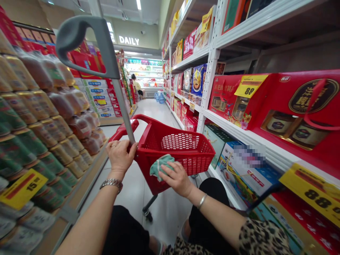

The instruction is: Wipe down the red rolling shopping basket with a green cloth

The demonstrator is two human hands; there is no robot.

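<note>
Red gift boxes point(276, 101) stand on a white shelf point(236, 131) across from stacked packs point(44, 132), a DAILY sign point(129, 40) beyond.

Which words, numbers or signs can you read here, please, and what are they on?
"DAILY": wall sign.
"88": yellow tag on red gift box.
"88", then cut-off digits: lower-right yellow tag.
"15", smaller digits blurred: left yellow tag.
Chinese lettering on gift boxes, stacked cartons: too blurred to read reliably.
None visible on red shopping cart, teal cloth.
</note>
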